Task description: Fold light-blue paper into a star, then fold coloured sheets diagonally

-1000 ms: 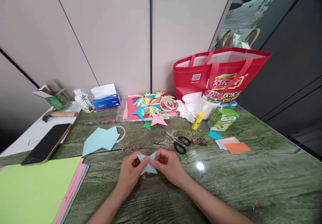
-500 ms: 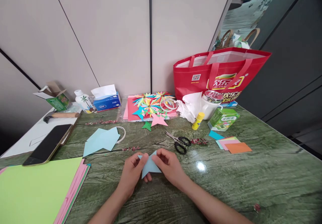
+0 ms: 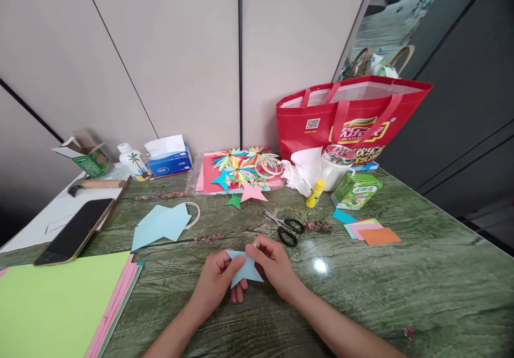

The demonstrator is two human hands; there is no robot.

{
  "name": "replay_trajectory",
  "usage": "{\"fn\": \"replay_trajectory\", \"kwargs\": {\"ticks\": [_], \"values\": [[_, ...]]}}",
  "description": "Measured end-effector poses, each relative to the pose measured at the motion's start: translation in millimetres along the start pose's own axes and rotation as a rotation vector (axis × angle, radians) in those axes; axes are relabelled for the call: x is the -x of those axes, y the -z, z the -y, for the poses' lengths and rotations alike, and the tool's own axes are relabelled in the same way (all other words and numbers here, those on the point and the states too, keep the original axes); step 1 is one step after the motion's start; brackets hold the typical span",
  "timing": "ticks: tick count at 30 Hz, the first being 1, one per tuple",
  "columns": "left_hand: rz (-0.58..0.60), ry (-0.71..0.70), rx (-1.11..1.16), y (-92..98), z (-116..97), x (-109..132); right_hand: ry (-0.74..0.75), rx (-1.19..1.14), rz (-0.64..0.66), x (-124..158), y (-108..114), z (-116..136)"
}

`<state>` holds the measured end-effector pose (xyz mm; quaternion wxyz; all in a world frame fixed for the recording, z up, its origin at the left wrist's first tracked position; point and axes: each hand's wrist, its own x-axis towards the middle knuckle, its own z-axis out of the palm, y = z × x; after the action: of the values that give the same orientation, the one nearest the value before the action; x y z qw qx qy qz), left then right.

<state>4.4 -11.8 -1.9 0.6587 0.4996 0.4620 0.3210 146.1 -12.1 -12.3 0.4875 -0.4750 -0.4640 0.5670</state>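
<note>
A light blue paper star (image 3: 248, 270) is held above the table between both hands, two of its points facing me. My left hand (image 3: 219, 275) grips its left side, thumb on top and fingers underneath. My right hand (image 3: 273, 264) pinches the upper right point between thumb and forefinger. Just beyond the hands lie black-handled scissors (image 3: 287, 229), their blades pointing away to the left. To the left, light blue paper pieces (image 3: 160, 224) rest partly over a roll of tape (image 3: 195, 215).
Behind are a pink paper star (image 3: 254, 192), a green star (image 3: 234, 201) and folded colourful stars (image 3: 239, 169). A glue stick (image 3: 316, 193), white mug (image 3: 334, 170), green carton (image 3: 357, 191) and red bag (image 3: 305, 133) stand right. A phone (image 3: 76, 229) and coloured sheets (image 3: 56, 304) lie left.
Both hands have shifted slightly right with the paper star. The star has turned a little, and more of its surface shows between the thumbs.
</note>
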Motion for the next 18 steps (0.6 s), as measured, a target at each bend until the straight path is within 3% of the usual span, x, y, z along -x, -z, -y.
{"fn": "replay_trajectory", "kwargs": {"ticks": [5, 13, 16, 18], "values": [[-0.035, -0.018, 0.020, -0.7, 0, -2, -0.007, -0.084, -0.009, -1, -3, 1], [-0.306, -0.091, 0.122, 5.5, -2, -8, 0.141, -0.209, -0.125, 1, 1, 16], [-0.313, -0.104, 0.136, 6.8, -1, -10, 0.139, -0.312, -0.005, 11, -1, 35], [-0.305, -0.109, 0.138, 6.9, 0, -10, 0.134, -0.264, 0.118, 25, 0, 49]]}}
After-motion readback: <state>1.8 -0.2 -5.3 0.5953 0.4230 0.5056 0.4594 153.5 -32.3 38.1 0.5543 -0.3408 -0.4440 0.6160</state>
